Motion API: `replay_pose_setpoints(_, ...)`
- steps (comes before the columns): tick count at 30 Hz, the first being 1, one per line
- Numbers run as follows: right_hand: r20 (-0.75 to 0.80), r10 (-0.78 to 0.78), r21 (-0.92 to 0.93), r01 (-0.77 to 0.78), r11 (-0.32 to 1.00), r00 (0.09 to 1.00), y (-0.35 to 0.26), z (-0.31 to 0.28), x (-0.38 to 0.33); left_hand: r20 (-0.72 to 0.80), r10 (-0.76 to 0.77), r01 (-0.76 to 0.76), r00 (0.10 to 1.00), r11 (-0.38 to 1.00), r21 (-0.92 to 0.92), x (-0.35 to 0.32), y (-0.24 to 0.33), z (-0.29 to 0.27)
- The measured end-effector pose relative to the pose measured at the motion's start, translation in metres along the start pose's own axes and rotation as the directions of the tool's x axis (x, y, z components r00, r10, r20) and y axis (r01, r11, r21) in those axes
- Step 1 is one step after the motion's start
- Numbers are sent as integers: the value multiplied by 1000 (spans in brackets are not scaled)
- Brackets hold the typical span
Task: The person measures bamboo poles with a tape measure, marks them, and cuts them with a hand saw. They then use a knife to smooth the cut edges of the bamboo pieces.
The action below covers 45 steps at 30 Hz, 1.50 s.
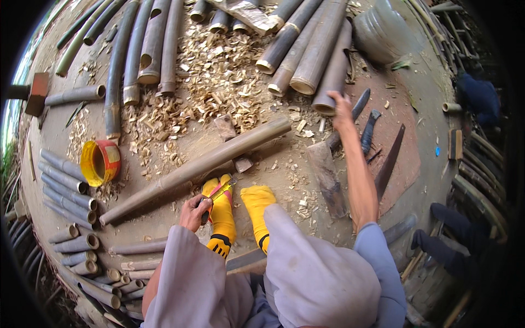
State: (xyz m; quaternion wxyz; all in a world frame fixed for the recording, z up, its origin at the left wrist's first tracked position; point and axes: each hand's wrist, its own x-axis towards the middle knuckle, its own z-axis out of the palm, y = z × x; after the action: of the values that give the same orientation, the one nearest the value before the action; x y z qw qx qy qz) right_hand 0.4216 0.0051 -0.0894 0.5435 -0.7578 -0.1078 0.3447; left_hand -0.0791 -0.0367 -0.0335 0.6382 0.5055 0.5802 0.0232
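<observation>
- Bare, dusty ground [284, 218] spreads beneath everything, with pale wood shavings [219, 76] heaped near the far middle.
- Bamboo tubes [298, 60] lie fanned out at the far side, and short cut pieces [65, 188] are lined up at the left.
- Left hand [192, 212]: its grip is closed around a yellow tool [220, 190], held over the yellow-socked feet [223, 218].
- Right hand [340, 106]: blurred, its fingers at the near rim of a wide bamboo tube [336, 65]; I cannot tell whether this grip is closed.
- One long bamboo pole [194, 168] slants across the ground beyond the feet, its right part over a block [243, 163].
- A saw blade [389, 161] lies right of the right forearm; a yellow-and-red can [113, 161] lies at the left.
</observation>
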Motion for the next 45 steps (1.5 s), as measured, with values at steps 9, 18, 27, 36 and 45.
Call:
replay_pose_setpoints(9, 463, 30, 374, -227, 899, 886, -75, -49, -73, 38, -43, 47, 998, 995, -90, 1, 6, 1)
replay_pose_setpoints(18, 445, -415, -439, 597, 671, 794, -50, -76, -194, 47, -71, 75, 996, 994, -84, 5, 0, 5)
replay_pose_setpoints(27, 884, -400, -298, 951, -86, 241, -122, -12, -151, 34, -40, 43, 999, 996, -79, 12, 11, 10)
replay_pose_setpoints(36, 974, -193, -189, 900, -392, 121, -114, 117, -79, -84, -130, 122, 988, 989, -86, 2, 1, -3)
replay_pose_setpoints(45, 874, -474, -158, 985, -63, 109, -76, 155, -138, -258, 28, -3, 966, 995, 96, 8, 11, -24)
